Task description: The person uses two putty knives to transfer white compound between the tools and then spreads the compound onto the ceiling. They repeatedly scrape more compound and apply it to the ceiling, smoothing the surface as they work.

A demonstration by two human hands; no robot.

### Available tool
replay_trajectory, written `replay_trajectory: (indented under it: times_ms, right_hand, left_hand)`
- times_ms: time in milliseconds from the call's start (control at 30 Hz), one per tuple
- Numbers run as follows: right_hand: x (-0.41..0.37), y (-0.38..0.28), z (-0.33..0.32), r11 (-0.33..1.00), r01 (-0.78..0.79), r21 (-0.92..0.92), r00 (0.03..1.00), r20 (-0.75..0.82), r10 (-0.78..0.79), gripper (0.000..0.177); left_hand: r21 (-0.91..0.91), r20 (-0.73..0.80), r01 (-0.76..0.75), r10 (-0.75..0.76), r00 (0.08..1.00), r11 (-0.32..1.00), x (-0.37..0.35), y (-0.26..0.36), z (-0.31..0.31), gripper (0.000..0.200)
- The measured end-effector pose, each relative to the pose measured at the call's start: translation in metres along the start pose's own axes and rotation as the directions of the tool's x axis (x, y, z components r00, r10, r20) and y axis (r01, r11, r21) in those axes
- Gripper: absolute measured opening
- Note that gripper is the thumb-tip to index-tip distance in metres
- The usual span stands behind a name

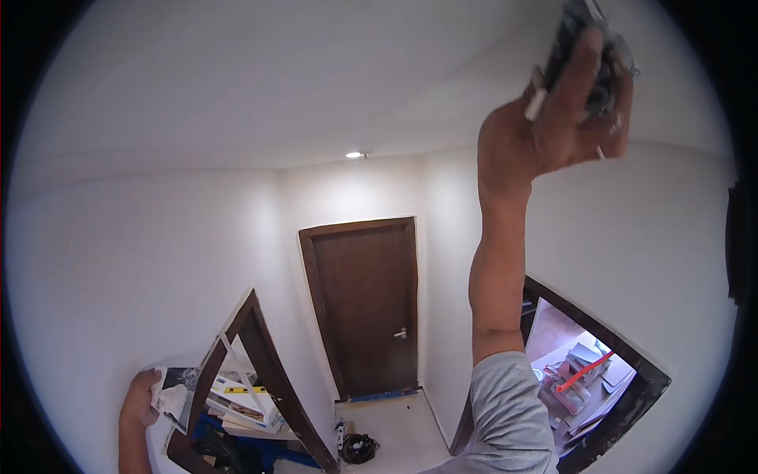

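My right hand (pixel 564 110) is raised high at the upper right, close to the white ceiling, and is closed around a dark object (pixel 588 55) with a clear wrapping and a thin white piece sticking out; what the object is I cannot tell. A grey sleeve covers the upper arm. My left hand (pixel 142 399) is low at the bottom left, gripping a crumpled white cloth or paper (pixel 170 395) against the edge of a dark wooden frame (pixel 260 355).
A shut brown door (pixel 367 304) stands at the end of a narrow white hallway. A ceiling light (pixel 357 155) glows above it. A doorway (pixel 600 371) at the right shows a room with stacked materials. Tools and boxes lie on the floor below left.
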State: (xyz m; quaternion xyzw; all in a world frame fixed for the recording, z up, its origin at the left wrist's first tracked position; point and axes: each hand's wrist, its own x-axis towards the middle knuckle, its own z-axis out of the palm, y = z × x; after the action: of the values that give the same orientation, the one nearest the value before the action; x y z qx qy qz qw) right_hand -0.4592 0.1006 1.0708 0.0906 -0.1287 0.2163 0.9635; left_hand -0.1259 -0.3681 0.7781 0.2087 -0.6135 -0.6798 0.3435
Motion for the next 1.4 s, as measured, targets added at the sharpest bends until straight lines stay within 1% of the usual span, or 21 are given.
replay_trajectory:
  times_ms: [33,167,233,300,400,433,500,567,633,700,733,800,867,933,1033,1100,1200,1233,1267,1333,1400]
  right_hand:
    - [-0.006,0.004,0.01,1.0,-0.012,0.024,1.0,-0.025,0.012,0.048]
    - [-0.032,0.008,0.034,0.993,0.05,-0.104,0.999,0.011,-0.049,0.053]
    - [-0.071,0.003,0.039,0.999,-0.033,-0.017,0.996,0.079,0.034,0.054]
    - [-0.109,0.005,0.039,0.999,-0.023,0.026,0.992,0.127,0.02,0.053]
    - [-0.122,0.005,0.017,0.999,-0.038,0.003,0.963,0.269,0.036,0.056]
    - [-0.116,0.002,0.001,0.997,-0.062,0.054,0.932,0.36,0.038,0.075]
    - [-0.095,0.003,-0.018,0.99,-0.081,0.118,0.958,0.284,0.044,0.071]
    - [-0.062,0.005,-0.034,0.995,-0.061,0.081,0.972,0.231,0.041,0.064]
    - [-0.019,0.005,-0.037,0.998,-0.052,0.028,0.985,0.167,0.046,0.068]
    - [0.019,0.01,-0.03,1.0,0.004,-0.029,0.993,0.116,-0.001,0.069]
    - [0.036,0.011,-0.03,0.992,0.067,-0.106,0.989,0.135,-0.052,0.063]
    - [0.045,0.009,-0.026,0.976,0.107,-0.191,0.986,0.15,-0.079,0.058]
    - [0.043,0.003,-0.013,0.974,0.072,-0.216,0.991,0.127,-0.045,0.061]
    - [0.025,0.003,0.007,0.984,0.057,-0.169,0.99,0.136,-0.034,0.066]
    - [-0.026,0.01,0.021,0.993,0.115,-0.009,0.985,0.127,-0.113,0.074]
    - [-0.052,-0.001,0.003,0.997,0.06,0.055,0.966,0.247,-0.072,0.076]
    - [-0.044,-0.013,-0.047,1.0,-0.014,0.008,0.846,0.533,0.008,0.074]
    - [-0.036,-0.01,-0.05,0.997,-0.028,0.076,0.913,0.407,-0.005,0.071]
    - [-0.018,-0.01,-0.054,0.998,-0.011,0.059,0.942,0.336,-0.009,0.066]
    - [0.028,-0.01,-0.06,0.997,0.033,-0.066,0.968,0.25,-0.015,0.057]
    - [0.061,-0.006,-0.052,0.982,0.097,-0.162,0.976,0.206,-0.063,0.052]
  left_hand:
    - [0.001,-0.019,-0.001,0.001,1.0,1.0,-0.002,0.001,0.003,0.027]
    - [-0.002,0.005,-0.004,0.004,1.0,1.0,0.002,-0.002,0.0,0.028]
    - [0.005,0.007,0.0,0.0,1.0,1.0,0.0,-0.001,-0.001,0.028]
    - [-0.019,-0.011,0.009,-0.009,1.0,1.0,0.001,-0.002,-0.001,0.028]
    - [-0.011,-0.023,0.01,-0.01,1.0,1.0,-0.001,-0.002,-0.001,0.027]
    - [-0.003,-0.022,0.008,-0.008,1.0,1.0,0.0,-0.002,-0.001,0.027]
    - [-0.015,-0.009,0.009,-0.009,1.0,1.0,0.0,0.0,0.001,0.027]
    - [-0.022,-0.019,0.0,0.0,1.0,1.0,-0.003,0.0,0.002,0.027]
    - [-0.01,-0.038,-0.015,0.014,0.999,1.0,-0.004,0.001,0.004,0.027]
    - [-0.006,-0.018,-0.014,0.014,1.0,1.0,-0.001,-0.002,0.0,0.029]
    - [-0.007,-0.011,-0.017,0.017,1.0,1.0,0.002,-0.003,-0.004,0.03]
    - [-0.02,0.052,-0.011,0.012,0.999,1.0,0.004,-0.005,-0.011,0.031]
    - [-0.015,0.076,-0.007,0.008,0.997,1.0,0.001,-0.005,-0.012,0.032]
    - [0.0,0.075,-0.013,0.013,0.997,1.0,0.0,-0.002,-0.008,0.032]
    - [-0.032,0.068,-0.029,0.031,0.997,0.999,0.008,-0.01,-0.017,0.032]
    - [-0.04,0.072,-0.021,0.024,0.997,0.999,0.003,-0.006,-0.015,0.032]
    - [-0.071,0.009,-0.022,0.023,1.0,0.997,0.001,-0.005,-0.006,0.025]
    - [-0.086,-0.027,-0.024,0.022,0.999,0.996,0.002,-0.006,-0.005,0.022]
    - [-0.076,0.003,-0.021,0.022,1.0,0.997,0.002,-0.007,-0.006,0.024]
    - [-0.045,0.067,-0.006,0.009,0.998,0.999,0.005,-0.007,-0.013,0.029]
    - [-0.028,0.076,0.016,-0.014,0.997,0.999,0.001,-0.002,-0.009,0.029]
